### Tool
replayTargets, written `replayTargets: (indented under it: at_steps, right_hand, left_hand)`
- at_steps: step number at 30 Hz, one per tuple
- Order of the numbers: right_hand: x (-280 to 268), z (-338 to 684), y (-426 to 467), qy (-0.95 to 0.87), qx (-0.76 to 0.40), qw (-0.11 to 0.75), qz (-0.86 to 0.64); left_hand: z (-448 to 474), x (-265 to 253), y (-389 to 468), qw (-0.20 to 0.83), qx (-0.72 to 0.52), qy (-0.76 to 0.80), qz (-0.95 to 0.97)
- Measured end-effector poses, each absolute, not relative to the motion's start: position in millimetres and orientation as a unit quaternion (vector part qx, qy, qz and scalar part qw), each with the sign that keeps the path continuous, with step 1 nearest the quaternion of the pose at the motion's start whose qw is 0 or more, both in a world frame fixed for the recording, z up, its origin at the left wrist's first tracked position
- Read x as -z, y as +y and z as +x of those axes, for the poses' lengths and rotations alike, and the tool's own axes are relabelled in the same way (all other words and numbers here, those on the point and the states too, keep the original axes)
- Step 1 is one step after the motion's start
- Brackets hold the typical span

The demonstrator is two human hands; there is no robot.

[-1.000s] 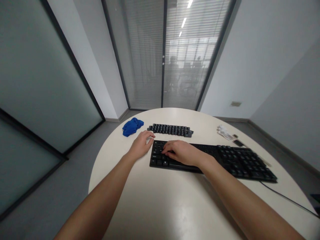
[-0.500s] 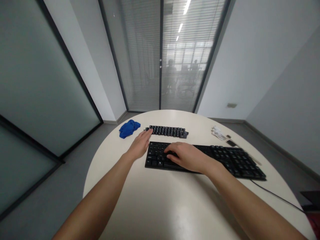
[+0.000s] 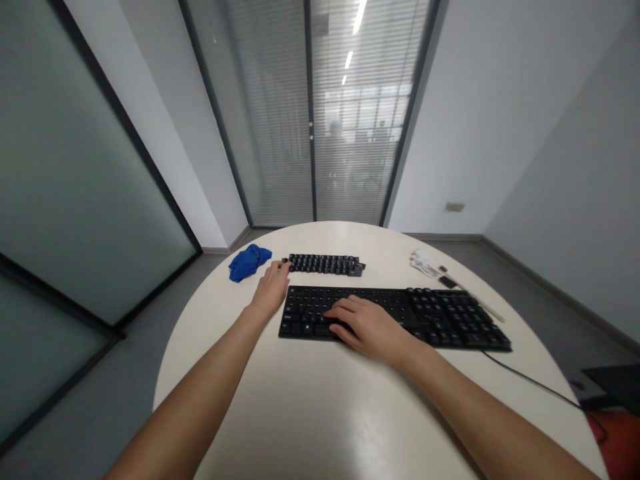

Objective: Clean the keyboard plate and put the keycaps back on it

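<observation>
Loose black keycaps [image 3: 325, 264] lie in tight rows towards the back of the round table. My left hand [image 3: 271, 285] is at their left end, its bent fingertips closed around a dark keycap there. In front lies a black computer keyboard [image 3: 457, 320], its cable leading off to the right. Over its left half rests my right hand [image 3: 367, 325], palm down, with fingertips on the keys and the thumb apart from them near the front edge. Much of the upper-left key area looks flat, while the right-hand block has raised keys. My right hand hides part of the middle.
A crumpled blue cloth [image 3: 249, 261] lies left of the keycaps. At the back right are a white crumpled item [image 3: 423, 263], a small black piece [image 3: 447, 282] and a thin pale stick [image 3: 485, 305]. Something red [image 3: 617, 443] stands beyond the table's right edge.
My left fingers have drawn back and bent at the left end of the keycaps. My right hand has shifted slightly towards me on the keyboard. The whole view has swung a little right.
</observation>
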State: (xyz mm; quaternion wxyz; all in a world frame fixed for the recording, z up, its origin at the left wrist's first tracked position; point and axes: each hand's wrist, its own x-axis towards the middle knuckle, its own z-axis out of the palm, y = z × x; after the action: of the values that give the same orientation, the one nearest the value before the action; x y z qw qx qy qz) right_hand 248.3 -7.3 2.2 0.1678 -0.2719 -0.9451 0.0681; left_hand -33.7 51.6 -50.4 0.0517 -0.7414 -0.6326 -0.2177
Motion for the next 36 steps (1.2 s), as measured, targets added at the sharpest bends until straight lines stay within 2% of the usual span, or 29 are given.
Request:
replayTargets:
  at_steps: [22,36]
  right_hand:
    - [-1.6,248.1,-7.8,-0.943,-0.078,0.171,-0.274]
    - [-1.1,247.8,-7.7,-0.942,-0.079,0.171,-0.276]
  left_hand:
    - [-37.7,48.4,50.4,0.078,0.203,-0.638,-0.739]
    - [-37.8,45.1,47.7,0.039,0.253,-0.632,-0.731]
